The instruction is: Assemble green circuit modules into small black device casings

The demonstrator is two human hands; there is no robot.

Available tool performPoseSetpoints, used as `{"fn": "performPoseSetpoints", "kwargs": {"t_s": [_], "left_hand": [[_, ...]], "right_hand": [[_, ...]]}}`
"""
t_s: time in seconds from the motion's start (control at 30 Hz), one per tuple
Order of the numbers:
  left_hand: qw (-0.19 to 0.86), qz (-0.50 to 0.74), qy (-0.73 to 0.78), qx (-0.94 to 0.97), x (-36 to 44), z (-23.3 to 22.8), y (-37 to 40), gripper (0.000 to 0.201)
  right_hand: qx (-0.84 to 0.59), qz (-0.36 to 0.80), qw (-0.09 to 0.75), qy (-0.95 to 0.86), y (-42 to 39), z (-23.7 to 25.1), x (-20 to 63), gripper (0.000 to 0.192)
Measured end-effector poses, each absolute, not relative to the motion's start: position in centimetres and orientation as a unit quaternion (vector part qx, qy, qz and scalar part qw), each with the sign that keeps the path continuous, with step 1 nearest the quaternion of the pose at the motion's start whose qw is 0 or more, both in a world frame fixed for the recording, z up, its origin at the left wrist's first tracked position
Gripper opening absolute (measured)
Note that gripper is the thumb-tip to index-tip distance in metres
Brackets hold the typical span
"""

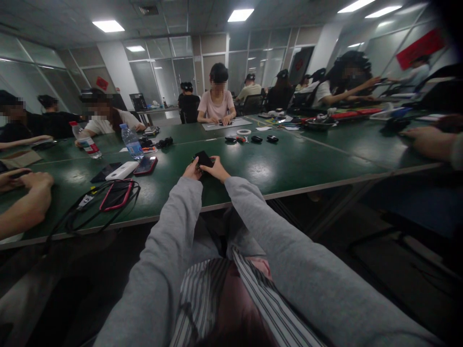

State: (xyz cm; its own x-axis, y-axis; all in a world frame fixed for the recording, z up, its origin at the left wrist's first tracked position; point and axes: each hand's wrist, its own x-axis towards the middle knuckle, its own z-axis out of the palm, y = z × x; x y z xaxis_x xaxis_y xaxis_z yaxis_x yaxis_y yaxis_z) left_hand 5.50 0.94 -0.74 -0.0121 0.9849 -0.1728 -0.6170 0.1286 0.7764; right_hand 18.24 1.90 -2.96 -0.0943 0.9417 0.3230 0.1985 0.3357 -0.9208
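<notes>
My left hand and my right hand are closed on the two sides of a flat black rectangular object, just above the green table. It could be a phone or a small case; its exact kind is too small to tell. My thumbs lie on its near side, and most of my other fingers are hidden behind it. Beyond it, several small black items lie in a row, among them a black coil, with a white roll of tape behind them.
To the left lie a red-edged phone, a white rounded device and a pink-framed phone with a black cord. Two bottles, one with a blue cap, stand behind. Co-workers sit around; a person's hands are at far left.
</notes>
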Motion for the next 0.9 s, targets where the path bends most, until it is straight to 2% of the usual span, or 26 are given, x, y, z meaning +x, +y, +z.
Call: {"fn": "performPoseSetpoints", "kwargs": {"t_s": [0.23,0.47,0.7,0.9], "left_hand": [[0.662,0.609,0.350,0.262,5.4,-0.8,1.2,0.029],[0.655,0.611,0.353,0.270,5.2,-1.6,2.0,0.040],[0.650,0.611,0.364,0.269,5.2,-1.4,1.9,0.039],[0.652,0.611,0.356,0.272,5.2,-1.2,1.6,0.036]], "right_hand": [[-0.459,0.342,0.493,-0.655,1.3,-2.4,18.4,0.072],[-0.468,0.322,0.485,-0.665,1.5,-2.5,18.5,0.070],[-0.488,0.280,0.503,-0.656,1.5,-2.5,18.6,0.052],[-0.481,0.274,0.513,-0.656,2.2,-2.9,18.6,0.054]]}}
